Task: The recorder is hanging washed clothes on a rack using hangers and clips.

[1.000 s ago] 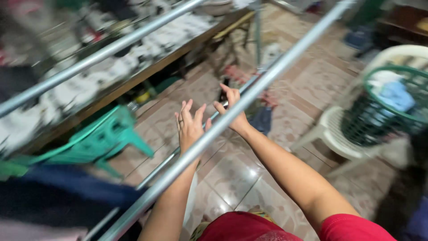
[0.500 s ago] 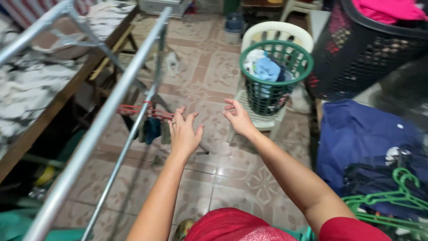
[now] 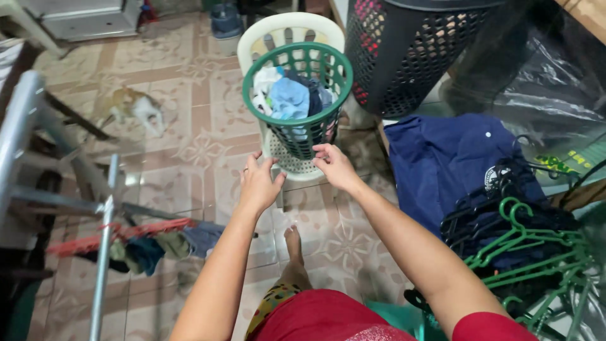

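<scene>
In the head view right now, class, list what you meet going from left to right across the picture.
Metal drying rack → cat → left hand → green laundry basket → right hand → black laundry basket → navy shirt → green hangers.

Two hands, two baskets, one chair

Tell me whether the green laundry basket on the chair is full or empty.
Partly full. The green laundry basket stands upright on the white plastic chair, with light blue, white and dark clothes piled inside, below its rim.
</scene>
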